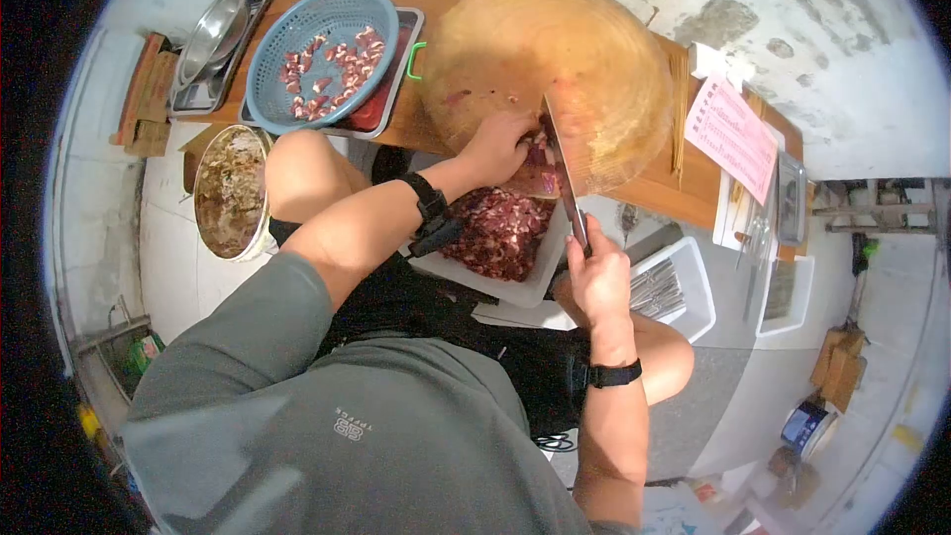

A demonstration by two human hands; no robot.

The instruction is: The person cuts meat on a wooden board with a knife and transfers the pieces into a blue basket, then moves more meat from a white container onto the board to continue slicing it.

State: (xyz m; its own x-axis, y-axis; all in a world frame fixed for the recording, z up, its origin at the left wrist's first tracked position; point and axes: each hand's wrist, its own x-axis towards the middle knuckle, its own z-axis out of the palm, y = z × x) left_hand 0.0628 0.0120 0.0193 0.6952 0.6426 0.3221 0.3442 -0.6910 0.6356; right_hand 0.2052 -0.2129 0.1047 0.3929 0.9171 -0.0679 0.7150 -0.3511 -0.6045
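Note:
My right hand (600, 282) is wrapped round the handle of a kitchen knife (561, 163), whose long blade stands edge-down on a big round wooden chopping block (565, 50). Left of the blade, the curled fingers of my left hand (501, 149) press on dark red meat (536, 168) at the block's near edge. Those fingers partly hide the meat. A white tub (535, 289) sits below this edge, holding a heap of cut red meat (503, 233). A few small scraps lie on the block.
A blue colander (260, 79) with meat pieces rests on a metal tray at left, near steel bowls (213, 35). Below is a bucket of waste (230, 193). To the right are skewers (680, 114), a pink printed sheet (733, 134) and a white bin of metal sticks (698, 302).

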